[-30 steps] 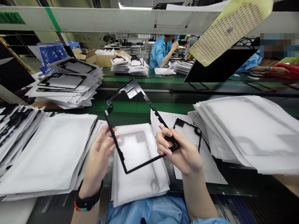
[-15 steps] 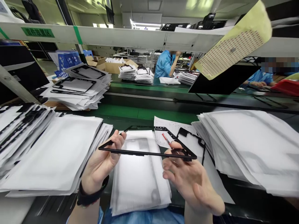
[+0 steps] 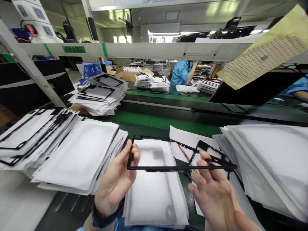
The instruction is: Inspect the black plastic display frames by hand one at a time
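Note:
A thin black rectangular frame (image 3: 166, 168) is held up in front of me, nearly edge-on. Its left end lies between the thumb and fingers of my left hand (image 3: 117, 176). My right hand (image 3: 214, 189) holds the right end, with fingers below and behind it and the palm turned toward me. Beneath the frame sits a stack of translucent white sleeves (image 3: 154, 199). A second black frame (image 3: 211, 149) lies on white sheets to the right, partly hidden by the held one. A red pen (image 3: 184, 153) rests on a printed sheet (image 3: 176, 134).
White sleeve stacks stand at left (image 3: 79, 157) and right (image 3: 271, 160). Farther left are stacked black frames between sheets (image 3: 36, 128). A shelf rail (image 3: 144, 51) crosses above, with a yellow sticker sheet (image 3: 264, 51) hanging from it. A co-worker in blue (image 3: 180, 72) sits across the bench.
The black frame has tipped more edge-on, its right end shifting rightward with my right hand. My left thumb now shows against its left end. The whole view has swung left.

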A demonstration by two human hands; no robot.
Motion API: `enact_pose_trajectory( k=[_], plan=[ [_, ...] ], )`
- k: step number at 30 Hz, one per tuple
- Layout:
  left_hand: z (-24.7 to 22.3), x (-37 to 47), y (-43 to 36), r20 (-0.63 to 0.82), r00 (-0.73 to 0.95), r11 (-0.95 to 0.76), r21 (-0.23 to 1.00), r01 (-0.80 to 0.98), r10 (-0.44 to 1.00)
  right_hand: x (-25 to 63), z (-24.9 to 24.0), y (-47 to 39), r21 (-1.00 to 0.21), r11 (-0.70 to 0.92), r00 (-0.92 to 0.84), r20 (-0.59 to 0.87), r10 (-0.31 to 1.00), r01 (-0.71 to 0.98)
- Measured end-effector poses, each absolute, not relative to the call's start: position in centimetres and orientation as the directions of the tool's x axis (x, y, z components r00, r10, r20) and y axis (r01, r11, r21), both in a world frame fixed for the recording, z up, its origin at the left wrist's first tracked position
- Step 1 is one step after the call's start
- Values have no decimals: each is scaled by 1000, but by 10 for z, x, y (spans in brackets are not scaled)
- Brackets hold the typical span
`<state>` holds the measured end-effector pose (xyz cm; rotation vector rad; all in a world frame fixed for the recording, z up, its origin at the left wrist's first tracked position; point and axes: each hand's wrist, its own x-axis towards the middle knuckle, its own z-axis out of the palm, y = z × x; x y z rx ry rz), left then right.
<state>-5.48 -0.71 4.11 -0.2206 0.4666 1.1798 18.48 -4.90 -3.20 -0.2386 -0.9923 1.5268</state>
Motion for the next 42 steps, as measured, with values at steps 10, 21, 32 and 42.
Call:
enact_pose_trajectory(
  k=[10, 21, 32, 42],
  plan=[
    [55, -39, -17, -464, 169, 333, 298, -895, 870, 185, -31, -42, -597, 82, -70, 227, 971, -798],
    [45, -23, -36, -91, 77, 119, 666, -737, 993, 176, -40, -17, -518, -99, -154, 63, 986, -850],
    [27, -16, -44, 94, 276, 113, 754, -647, 956, 170, -48, 3, -434, -266, -269, -56, 961, -861],
    [23, -8, -55, -122, 413, 327, 819, -472, 903, 183, -66, 12, -517, -257, -240, -102, 965, -817]
  ],
)
